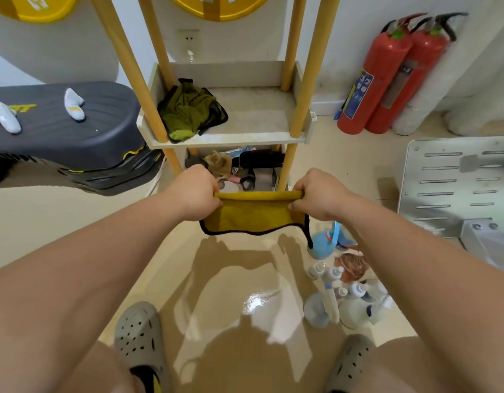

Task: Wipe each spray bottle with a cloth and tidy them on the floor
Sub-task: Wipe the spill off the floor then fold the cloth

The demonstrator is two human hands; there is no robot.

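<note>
Two bare forearms reach forward from the bottom of the view, and below them a left grey perforated clog [139, 336] and a right clog [353, 361] stand on the glossy beige floor [231, 279].

A dark grey machine housing [61, 131] fills the left side, beside a shelf rack [259, 117] with yellow wooden posts that stands against the wall. At the right edge lies a slotted metal panel [455, 188]. Behind it, two red fire extinguishers [370, 80] lean side by side at the wall.

The left hand [195, 191] and right hand [320, 194] hold a yellow cloth [253, 215] with black edging stretched between them, in the air in front of the rack's cluttered lower shelf. The fingers [217, 194] of each hand are clenched around one end of the cloth's rolled top edge, and the rest hangs below with a wavy hem.

The spray bottles [344, 293] stand clustered on the floor to the right, under the right forearm and ahead of the right clog. They are mostly white or clear, and their shapes are partly blurred. A pale blue bottle [326, 242] stands at the far end of the group, just below the cloth's right corner.

A crumpled green rag [191, 112] lies on the left of the rack's middle shelf.
</note>
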